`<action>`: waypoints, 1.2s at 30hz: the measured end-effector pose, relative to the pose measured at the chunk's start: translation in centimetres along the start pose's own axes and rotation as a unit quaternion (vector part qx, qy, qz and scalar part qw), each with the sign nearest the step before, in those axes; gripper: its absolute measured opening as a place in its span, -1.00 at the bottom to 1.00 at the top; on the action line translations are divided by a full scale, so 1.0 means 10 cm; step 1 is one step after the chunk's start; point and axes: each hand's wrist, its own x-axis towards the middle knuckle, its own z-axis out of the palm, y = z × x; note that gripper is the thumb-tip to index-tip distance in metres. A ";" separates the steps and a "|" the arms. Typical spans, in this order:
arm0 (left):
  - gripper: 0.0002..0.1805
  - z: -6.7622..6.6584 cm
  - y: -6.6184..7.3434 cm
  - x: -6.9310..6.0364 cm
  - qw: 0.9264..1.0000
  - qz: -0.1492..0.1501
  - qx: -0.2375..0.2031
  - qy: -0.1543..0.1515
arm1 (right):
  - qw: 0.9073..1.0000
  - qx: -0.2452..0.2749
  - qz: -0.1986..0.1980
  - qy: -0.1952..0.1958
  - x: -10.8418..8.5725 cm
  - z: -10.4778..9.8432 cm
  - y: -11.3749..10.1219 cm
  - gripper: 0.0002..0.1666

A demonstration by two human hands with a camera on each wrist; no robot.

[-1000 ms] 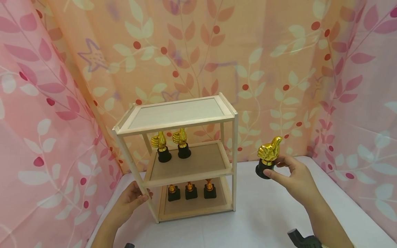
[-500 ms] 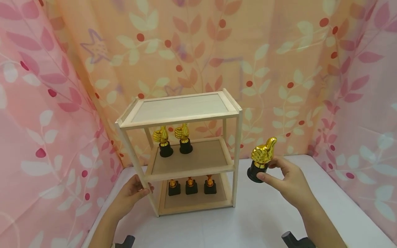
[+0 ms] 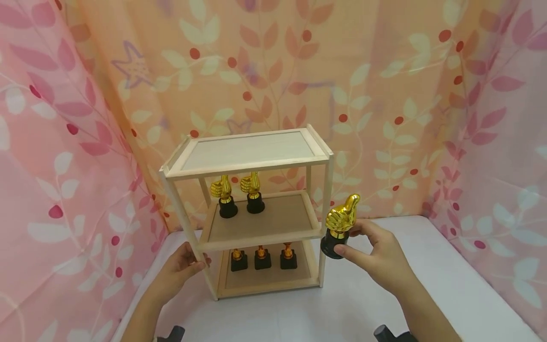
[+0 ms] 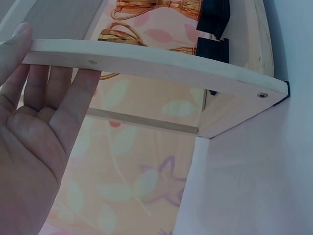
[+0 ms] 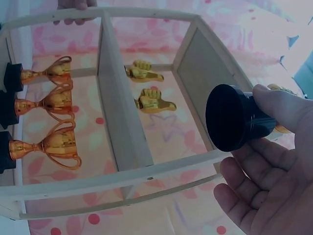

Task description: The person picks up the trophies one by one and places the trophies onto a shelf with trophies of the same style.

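My right hand (image 3: 380, 256) pinches the black base of a gold thumbs-up trophy (image 3: 342, 218), held upright just outside the right front post of a wooden shelf rack (image 3: 265, 241). In the right wrist view the underside of that trophy's black base (image 5: 225, 117) faces the camera. My left hand (image 3: 175, 270) grips the rack's left front post, thumb on one side and fingers on the other, as the left wrist view shows. Two more thumbs-up trophies (image 3: 228, 202) stand at the left of the middle shelf. On the bottom shelf are three small cup trophies (image 3: 262, 259), their tops partly hidden in the head view.
The rack's top panel (image 3: 248, 151) bears nothing. A white cloth (image 3: 427, 275) covers the table. Patterned curtains (image 3: 384, 71) close in the back and both sides.
My right hand has carried the thumbs-up trophy left, from well clear of the rack to beside its right front post. The left hand keeps its grip on the post.
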 end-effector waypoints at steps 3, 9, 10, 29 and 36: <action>-0.70 0.00 -0.03 0.00 1.000 0.007 -0.002 -0.002 | 1.000 0.001 -0.002 -0.003 0.01 0.02 -0.06 -0.53; -0.71 0.00 0.02 0.02 1.000 0.012 0.009 0.002 | 1.000 0.022 0.005 -0.017 0.04 0.11 -0.19 -0.53; -0.71 0.01 0.02 0.02 1.000 0.010 0.010 0.003 | 0.999 0.026 0.005 -0.021 0.05 0.14 -0.21 -0.52; -0.69 0.01 0.05 -0.01 1.000 0.010 0.014 0.004 | 0.989 0.102 0.062 -0.088 0.39 0.71 -0.41 -0.40; -0.72 0.01 0.04 0.01 1.000 0.012 0.023 -0.001 | 0.989 0.100 0.080 -0.073 0.56 0.86 -0.43 -0.36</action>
